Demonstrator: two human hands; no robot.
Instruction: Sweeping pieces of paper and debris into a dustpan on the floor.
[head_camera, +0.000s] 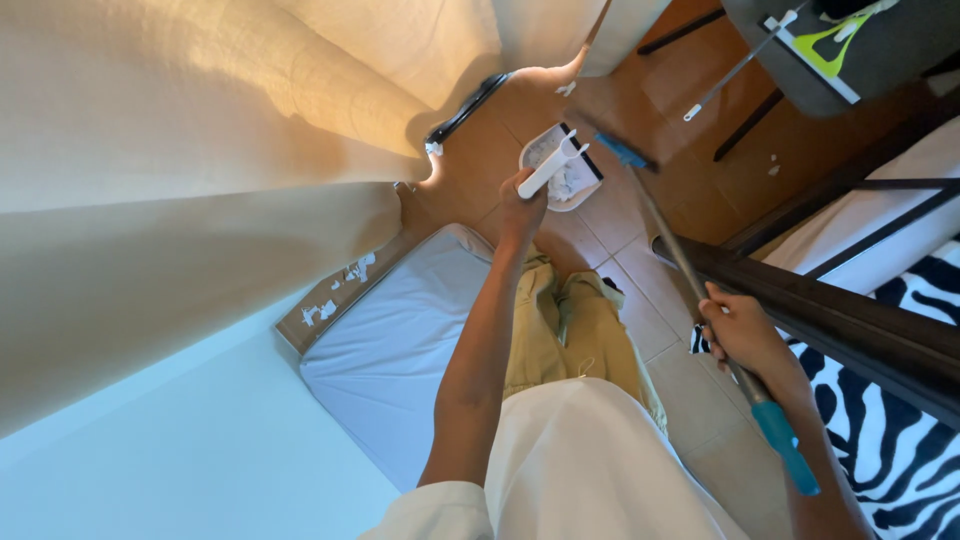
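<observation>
My left hand (521, 200) is closed around the white handle of a dustpan (565, 170), which rests on the brown tiled floor and holds pale bits of debris. My right hand (742, 330) grips the shaft of a broom (680, 255) with a blue grip at its upper end. The broom's blue head (624, 152) touches the floor right beside the dustpan's edge.
Cream curtains (200, 150) hang at the left. A white mattress (400, 340) lies on the floor by my legs. At the right stand a dark wooden bed frame (830, 320) with zebra-patterned bedding (900, 420) and a dark chair (830, 50).
</observation>
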